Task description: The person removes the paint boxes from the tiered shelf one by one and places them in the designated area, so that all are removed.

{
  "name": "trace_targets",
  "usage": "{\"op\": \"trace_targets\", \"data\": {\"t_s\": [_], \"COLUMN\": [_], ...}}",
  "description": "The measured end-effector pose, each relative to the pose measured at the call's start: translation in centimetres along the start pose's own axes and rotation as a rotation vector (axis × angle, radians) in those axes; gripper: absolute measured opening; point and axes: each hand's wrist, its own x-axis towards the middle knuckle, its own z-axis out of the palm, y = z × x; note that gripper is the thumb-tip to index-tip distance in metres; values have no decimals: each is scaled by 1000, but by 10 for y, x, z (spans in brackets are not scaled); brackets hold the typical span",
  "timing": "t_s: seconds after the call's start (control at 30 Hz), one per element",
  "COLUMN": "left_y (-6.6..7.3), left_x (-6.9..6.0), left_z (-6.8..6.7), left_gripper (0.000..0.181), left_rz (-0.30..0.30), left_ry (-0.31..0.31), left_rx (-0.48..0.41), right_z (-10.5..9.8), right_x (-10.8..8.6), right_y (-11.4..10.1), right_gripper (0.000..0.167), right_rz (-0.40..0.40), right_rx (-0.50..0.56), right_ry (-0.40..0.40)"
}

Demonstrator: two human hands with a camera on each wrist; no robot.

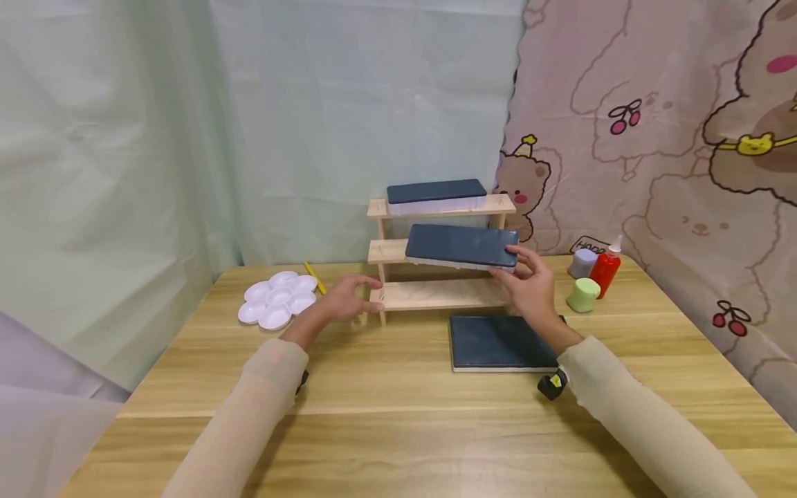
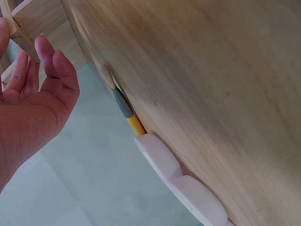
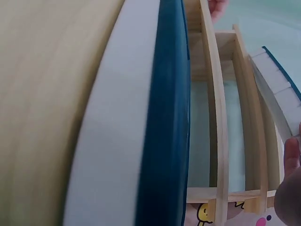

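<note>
A three-tier wooden rack [image 1: 436, 296] stands at the table's back. My right hand [image 1: 531, 282] pinches the right end of a long box with a dark blue lid [image 1: 462, 243], tilted at the middle tier; the right wrist view shows the box's white side [image 3: 277, 89] and part of the hand [image 3: 290, 174]. With fingers spread and slightly bent, my left hand [image 1: 349, 299] is at the rack's lower left end; the left wrist view shows the hand [image 2: 40, 99] around that wooden corner [image 2: 23, 40]. Another dark-lidded box [image 1: 437, 191] rests on the top tier.
A larger dark-lidded case [image 1: 501, 344] lies before the rack. At left are a white flower-shaped palette [image 1: 279, 297] and a yellow-handled brush [image 1: 315, 278]. A red bottle [image 1: 605, 271], a green jar [image 1: 584, 295] and a lavender jar [image 1: 582, 263] stand at right. Curtains hang behind.
</note>
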Motion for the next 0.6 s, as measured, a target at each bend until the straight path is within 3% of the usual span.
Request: {"op": "trace_targets", "data": {"t_s": [0.4, 0.6], "left_y": [-1, 0], "left_x": [0, 0], "left_z": [1, 0], "left_gripper": [51, 51], "left_rz": [9, 19], "left_ry": [-2, 2], "left_rx": [9, 4], "right_z": [-4, -4], "right_x": [-5, -11], "right_y": [-2, -8], "right_gripper": [49, 50], "right_rz": [-127, -152], "right_rx": [68, 104], "right_ry": [-41, -73]}}
